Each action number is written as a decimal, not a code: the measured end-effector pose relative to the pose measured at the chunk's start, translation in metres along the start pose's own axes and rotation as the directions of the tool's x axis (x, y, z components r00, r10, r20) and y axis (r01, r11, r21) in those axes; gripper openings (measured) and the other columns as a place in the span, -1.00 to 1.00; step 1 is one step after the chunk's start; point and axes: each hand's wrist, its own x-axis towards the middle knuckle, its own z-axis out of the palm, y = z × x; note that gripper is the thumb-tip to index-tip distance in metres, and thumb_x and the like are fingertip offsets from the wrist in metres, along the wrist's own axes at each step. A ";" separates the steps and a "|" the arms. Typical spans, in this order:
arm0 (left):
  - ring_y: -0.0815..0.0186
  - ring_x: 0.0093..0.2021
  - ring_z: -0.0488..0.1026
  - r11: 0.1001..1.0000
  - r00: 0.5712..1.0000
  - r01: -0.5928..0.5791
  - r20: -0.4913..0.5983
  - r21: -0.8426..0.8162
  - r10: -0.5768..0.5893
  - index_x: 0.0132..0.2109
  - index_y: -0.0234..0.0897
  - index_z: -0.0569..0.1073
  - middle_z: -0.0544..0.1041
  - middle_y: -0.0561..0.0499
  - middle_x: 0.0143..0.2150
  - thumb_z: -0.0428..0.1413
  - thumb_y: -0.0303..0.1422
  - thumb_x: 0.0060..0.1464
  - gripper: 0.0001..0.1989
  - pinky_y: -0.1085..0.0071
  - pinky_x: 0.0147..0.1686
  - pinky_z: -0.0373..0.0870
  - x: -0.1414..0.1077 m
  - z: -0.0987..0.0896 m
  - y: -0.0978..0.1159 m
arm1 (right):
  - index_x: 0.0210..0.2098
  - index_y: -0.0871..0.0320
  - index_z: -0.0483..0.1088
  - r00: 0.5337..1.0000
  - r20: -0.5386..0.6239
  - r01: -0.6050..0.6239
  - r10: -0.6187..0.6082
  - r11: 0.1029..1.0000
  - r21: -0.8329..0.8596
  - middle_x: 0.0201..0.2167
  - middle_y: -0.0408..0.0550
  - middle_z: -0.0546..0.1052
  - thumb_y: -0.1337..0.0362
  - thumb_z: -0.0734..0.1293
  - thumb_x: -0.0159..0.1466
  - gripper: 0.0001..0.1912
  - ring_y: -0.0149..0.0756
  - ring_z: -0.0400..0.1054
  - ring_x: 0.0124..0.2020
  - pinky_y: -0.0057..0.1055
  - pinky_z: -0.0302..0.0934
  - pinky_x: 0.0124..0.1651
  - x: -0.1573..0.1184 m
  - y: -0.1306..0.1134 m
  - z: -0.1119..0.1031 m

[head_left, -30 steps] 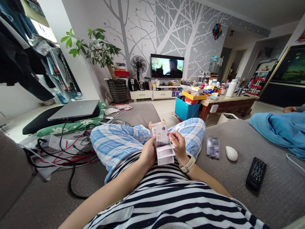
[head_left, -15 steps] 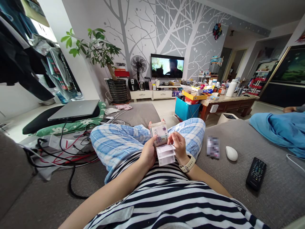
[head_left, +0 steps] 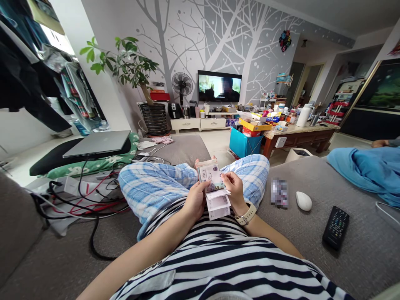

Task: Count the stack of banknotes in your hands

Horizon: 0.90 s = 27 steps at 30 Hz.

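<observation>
Flanking the held banknotes (head_left: pixel 210 171) are a laptop (head_left: pixel 98 143), mouse (head_left: pixel 303 201) and remote (head_left: pixel 336 228).

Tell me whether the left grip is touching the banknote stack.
Touching. The head view shows the left grip at the lower left of the banknote stack, its thumb laid over the printed face.

Left forearm (head_left: pixel 153 243) runs toward 2 o'clock; left hand (head_left: pixel 193 201) closed in a grip, thumb (head_left: pixel 204 185) laid toward 2 o'clock, other fingers largely hidden. Right forearm (head_left: pixel 273 236) angles toward 10 o'clock; right hand (head_left: pixel 236 189) directed toward 11 o'clock, fingers curled, pinching.
</observation>
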 end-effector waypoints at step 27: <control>0.11 -0.17 0.59 0.998 0.998 -0.024 0.055 -0.050 0.027 -0.10 -0.43 0.53 0.65 -0.14 -0.21 0.14 -0.39 0.03 -0.72 0.28 -0.15 0.50 0.003 0.003 0.001 | -0.47 0.14 0.33 0.998 0.042 0.039 -0.043 0.996 0.080 -0.57 -0.20 0.31 0.11 0.29 0.25 -0.74 -0.39 0.14 -0.52 -0.44 0.06 -0.45 -0.004 -0.012 0.000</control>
